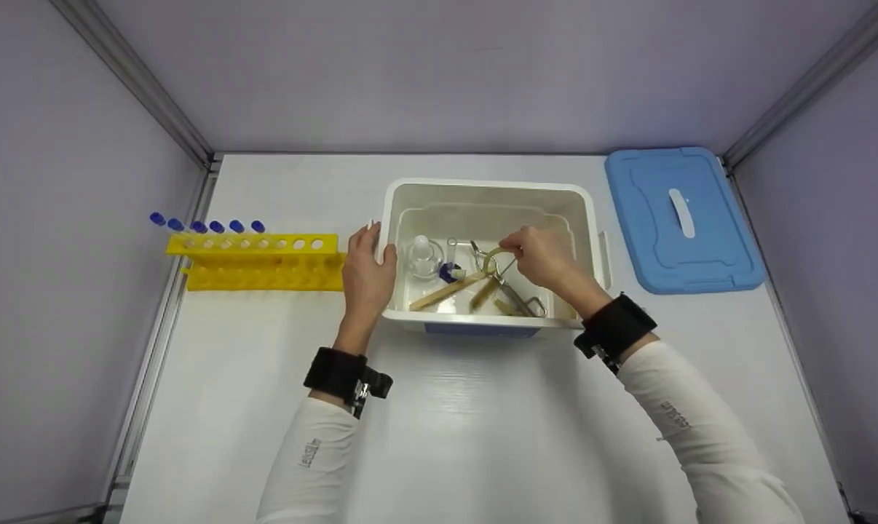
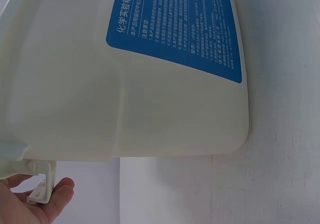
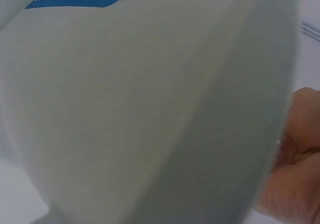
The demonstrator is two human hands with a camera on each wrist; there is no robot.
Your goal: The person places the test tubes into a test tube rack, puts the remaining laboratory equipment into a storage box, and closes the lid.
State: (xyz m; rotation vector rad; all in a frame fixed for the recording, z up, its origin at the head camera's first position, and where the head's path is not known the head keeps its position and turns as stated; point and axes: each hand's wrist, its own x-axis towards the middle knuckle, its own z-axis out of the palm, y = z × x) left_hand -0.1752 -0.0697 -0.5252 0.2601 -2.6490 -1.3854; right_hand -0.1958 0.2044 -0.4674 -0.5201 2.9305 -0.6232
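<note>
A white plastic bin stands mid-table. My left hand grips its left side, fingers around the white side latch in the left wrist view. Reaching inside the bin, my right hand pinches a curved, pale yellow rubber tube between thumb and fingertips. Below it lie metal tongs, a wooden stick-like piece and a brown brush-like piece. A clear glass vessel and a small dark blue object are at the bin's left. In the right wrist view, the bin wall partly hides the right hand.
Left of the bin is a yellow test tube rack, with several blue-capped tubes in its back row. At the back right lies a blue lid with a white handle. Grey-white panels enclose the table.
</note>
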